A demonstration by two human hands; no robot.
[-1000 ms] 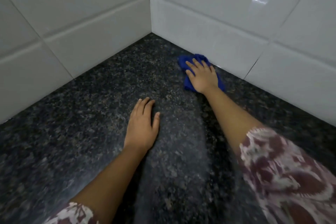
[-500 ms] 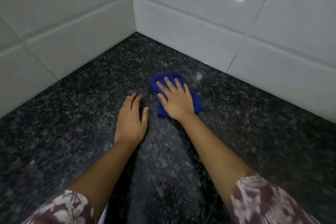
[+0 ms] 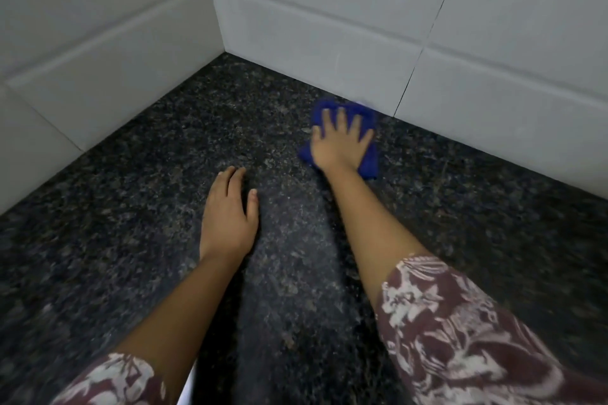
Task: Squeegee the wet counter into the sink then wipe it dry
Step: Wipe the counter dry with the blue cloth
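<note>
A dark speckled granite counter point(image 3: 131, 240) fills the lower view and runs into a tiled corner. A folded blue cloth point(image 3: 370, 164) lies on it close to the back wall. My right hand point(image 3: 342, 141) presses flat on the cloth, fingers spread toward the wall, hiding most of it. My left hand point(image 3: 228, 217) rests palm down on the bare counter, nearer to me and left of the cloth, holding nothing. A duller streak point(image 3: 289, 256) runs along the counter between my two forearms. No squeegee or sink is in view.
White wall tiles rise on the left point(image 3: 98, 43) and at the back right point(image 3: 427, 43), meeting in a corner point(image 3: 223, 49). Patterned maroon and white sleeves point(image 3: 454, 339) cover my upper forearms. A pale strip point(image 3: 187, 394) shows at the bottom edge.
My right hand first drew the cloth back toward me beside the left hand, then pushed it out again to the back wall. The left hand has stayed flat on the counter.
</note>
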